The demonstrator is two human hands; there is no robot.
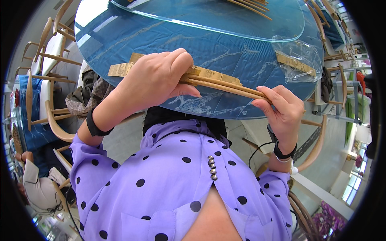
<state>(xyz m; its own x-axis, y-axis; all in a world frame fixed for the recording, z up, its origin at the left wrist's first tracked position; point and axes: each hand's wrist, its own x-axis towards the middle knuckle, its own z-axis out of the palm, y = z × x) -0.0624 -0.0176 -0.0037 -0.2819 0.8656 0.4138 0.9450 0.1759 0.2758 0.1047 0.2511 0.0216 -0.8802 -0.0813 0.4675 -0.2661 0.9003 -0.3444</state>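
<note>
Light brown wooden chopsticks [229,87] lie across both hands in a narrow bundle, slanting down to the right over the near table edge. My left hand [161,74] is closed round their left part, with its thumb stretched out below them. At the other end, my right hand [283,106] pinches the tips between thumb and fingers. Flat gold printed paper sleeves [213,74] show just behind the chopsticks; whether the left hand touches them I cannot tell. More gold sleeves [120,70] stick out left of that hand, on the table.
The round table [241,56] has a blue marbled cover under a clear sheet. A raised glass turntable [193,24] carries more chopsticks [253,6]. On the right lies a clear plastic bag [299,60] with gold sleeves. Wooden chairs [50,100] stand left; another person [40,180] sits behind.
</note>
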